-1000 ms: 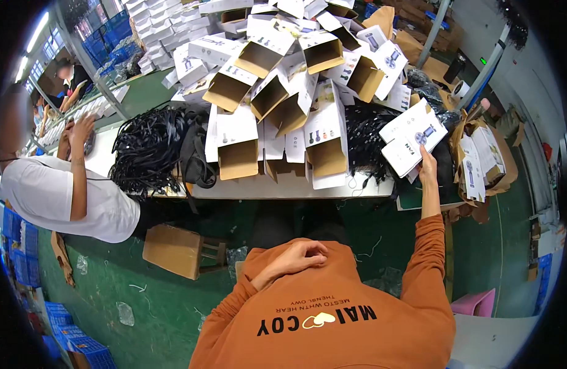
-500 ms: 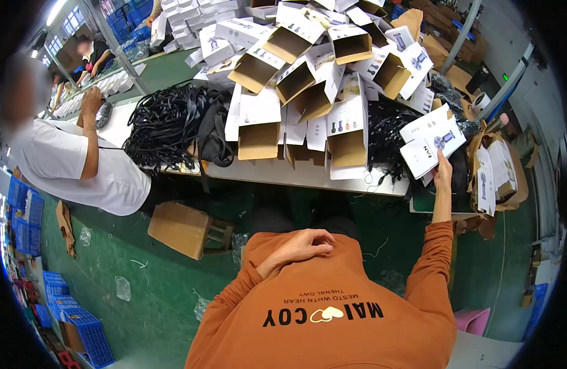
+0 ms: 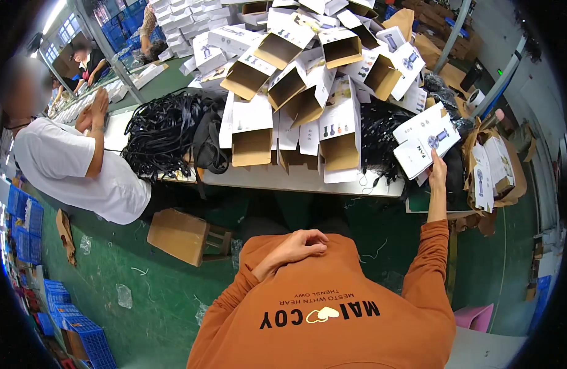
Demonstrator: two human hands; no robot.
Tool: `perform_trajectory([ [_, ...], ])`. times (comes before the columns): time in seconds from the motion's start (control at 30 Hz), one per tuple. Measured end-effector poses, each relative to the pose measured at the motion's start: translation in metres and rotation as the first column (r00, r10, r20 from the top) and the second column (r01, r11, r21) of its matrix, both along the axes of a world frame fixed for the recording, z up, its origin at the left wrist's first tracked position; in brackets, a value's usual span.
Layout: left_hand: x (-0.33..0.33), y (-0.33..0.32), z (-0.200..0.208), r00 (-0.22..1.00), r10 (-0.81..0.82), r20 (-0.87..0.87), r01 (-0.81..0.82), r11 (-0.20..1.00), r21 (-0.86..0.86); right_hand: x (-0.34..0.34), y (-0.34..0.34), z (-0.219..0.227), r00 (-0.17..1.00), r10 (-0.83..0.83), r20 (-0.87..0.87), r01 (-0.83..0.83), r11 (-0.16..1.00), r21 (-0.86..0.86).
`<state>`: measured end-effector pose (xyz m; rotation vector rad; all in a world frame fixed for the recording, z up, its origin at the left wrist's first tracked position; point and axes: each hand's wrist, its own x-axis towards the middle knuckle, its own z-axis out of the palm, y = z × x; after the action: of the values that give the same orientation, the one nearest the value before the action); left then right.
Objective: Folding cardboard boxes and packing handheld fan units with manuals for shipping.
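Right hand [image 3: 438, 167] touching two flat white cartons [image 3: 426, 140]; left hand [image 3: 299, 242] on chest.

Two hands [image 3: 294, 246], one wooden stool [image 3: 180, 234]

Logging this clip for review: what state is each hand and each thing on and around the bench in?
left hand: empty, resting on the orange top
right hand: raised, touching flat white cartons
open boxes: flaps open, empty, piled
black cords: heaped, tangled
wooden stool: tipped on the floor
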<state>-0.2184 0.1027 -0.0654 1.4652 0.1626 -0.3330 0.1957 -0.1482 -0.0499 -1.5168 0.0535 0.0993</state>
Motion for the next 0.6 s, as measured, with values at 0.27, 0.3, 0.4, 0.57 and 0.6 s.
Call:
perform_trajectory([
  [0.27,0.01,0.002,0.004,1.0,-0.008,-0.023,0.005,0.992,-0.122,0.005,-0.008,-0.005,0.999,0.024,-0.038,-0.024,1.0,-0.016],
  [0.3,0.012,0.002,0.004,1.0,-0.011,-0.025,0.008,0.993,-0.121,0.002,-0.004,-0.005,0.999,0.013,-0.031,-0.014,1.0,-0.026],
  [0.4,0.017,0.002,0.006,0.992,-0.119,0.031,0.118,0.993,0.025,0.001,-0.005,-0.005,1.0,-0.004,-0.017,0.003,1.0,-0.031],
  [0.57,0.012,0.004,0.006,0.99,-0.123,0.073,0.118,0.991,0.061,-0.003,-0.005,0.001,0.999,0.013,-0.031,-0.016,0.997,-0.07],
  [0.6,0.01,0.004,0.003,0.995,-0.091,0.036,0.09,0.996,0.012,-0.006,-0.005,0.001,0.999,0.011,-0.03,-0.013,0.997,-0.075],
])
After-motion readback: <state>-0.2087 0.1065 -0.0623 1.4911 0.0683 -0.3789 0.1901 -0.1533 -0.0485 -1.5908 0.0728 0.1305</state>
